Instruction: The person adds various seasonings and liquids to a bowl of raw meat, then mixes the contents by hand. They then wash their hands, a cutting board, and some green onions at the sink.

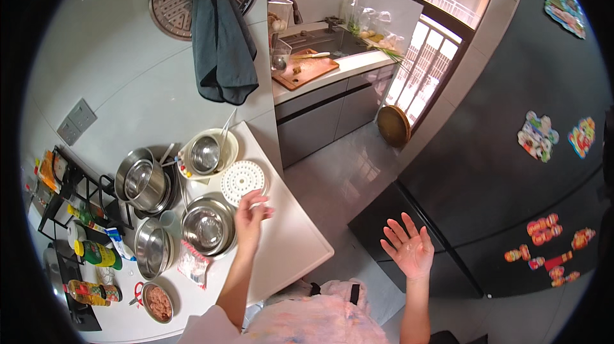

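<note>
My left hand (254,212) is raised over the white counter (283,243), empty, its fingers loosely bent. It appears in front of a white perforated steamer plate (242,178) and near several stacked stainless steel bowls (207,229); whether it touches the plate I cannot tell. Off to the right, my right hand (410,250) is held out palm up with fingers spread, holding nothing, in front of the dark refrigerator (460,166). On the counter's near left lie a metal bowl of minced meat (159,302), red-handled scissors (138,295) and a clear plastic packet (193,265).
Steel pots (139,181) and a cream basin (230,147) stand against the wall. Bottles (98,254) crowd a black rack (91,190). A grey towel (223,51) hangs above. Farther off, a cutting board (307,73) with a knife (314,55) lies beside the sink (343,42).
</note>
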### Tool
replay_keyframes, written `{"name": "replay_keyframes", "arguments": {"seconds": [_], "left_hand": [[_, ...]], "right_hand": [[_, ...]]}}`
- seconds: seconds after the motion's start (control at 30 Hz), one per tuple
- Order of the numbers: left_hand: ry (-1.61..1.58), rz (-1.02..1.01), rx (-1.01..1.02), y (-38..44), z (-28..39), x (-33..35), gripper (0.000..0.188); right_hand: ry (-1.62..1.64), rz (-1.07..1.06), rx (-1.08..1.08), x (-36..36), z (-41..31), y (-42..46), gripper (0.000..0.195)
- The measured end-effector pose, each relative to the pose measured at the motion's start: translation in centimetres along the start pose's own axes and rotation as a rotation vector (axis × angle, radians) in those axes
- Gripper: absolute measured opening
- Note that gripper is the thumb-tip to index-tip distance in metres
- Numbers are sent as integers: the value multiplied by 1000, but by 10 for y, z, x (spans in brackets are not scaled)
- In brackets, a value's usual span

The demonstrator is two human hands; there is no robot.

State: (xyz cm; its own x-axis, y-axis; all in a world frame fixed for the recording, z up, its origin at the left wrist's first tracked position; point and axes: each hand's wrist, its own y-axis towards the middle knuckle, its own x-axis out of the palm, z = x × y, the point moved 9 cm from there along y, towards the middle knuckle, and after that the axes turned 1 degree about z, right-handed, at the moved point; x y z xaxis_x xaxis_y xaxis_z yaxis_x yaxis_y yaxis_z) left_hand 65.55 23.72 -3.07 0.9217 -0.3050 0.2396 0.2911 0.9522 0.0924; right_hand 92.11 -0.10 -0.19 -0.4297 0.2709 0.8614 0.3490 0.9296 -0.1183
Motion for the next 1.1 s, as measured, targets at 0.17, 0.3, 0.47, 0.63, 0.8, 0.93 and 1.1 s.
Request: {"name": "replay_keyframes", "arguments": {"seconds": [0.17, 0.3, 0.47, 0.63, 0.8, 0.93, 1.1], "left_hand": [[-141, -114, 75, 54, 8, 116, 30], [-213, -13, 123, 45, -14, 142, 28], [-158, 310, -35, -35, -65, 109, 28], [-37, 566, -198, -107, -96, 86, 29], [-80, 618, -229, -83, -109, 106, 27], [-132, 424, -211, 7, -110, 142, 26], [-56, 250, -152, 130, -98, 156, 28]], "right_hand": [[-82, -147, 151, -11, -42, 75, 54], [30, -265, 299, -11, -70, 125, 53], [37, -563, 515, 22, -69, 185, 53], [271, -217, 520, 31, -58, 267, 50], [470, -60, 510, 35, -61, 310, 47], [482, 117, 455, 11, -66, 324, 40], [462, 313, 326, -5, -56, 372, 35]]}}
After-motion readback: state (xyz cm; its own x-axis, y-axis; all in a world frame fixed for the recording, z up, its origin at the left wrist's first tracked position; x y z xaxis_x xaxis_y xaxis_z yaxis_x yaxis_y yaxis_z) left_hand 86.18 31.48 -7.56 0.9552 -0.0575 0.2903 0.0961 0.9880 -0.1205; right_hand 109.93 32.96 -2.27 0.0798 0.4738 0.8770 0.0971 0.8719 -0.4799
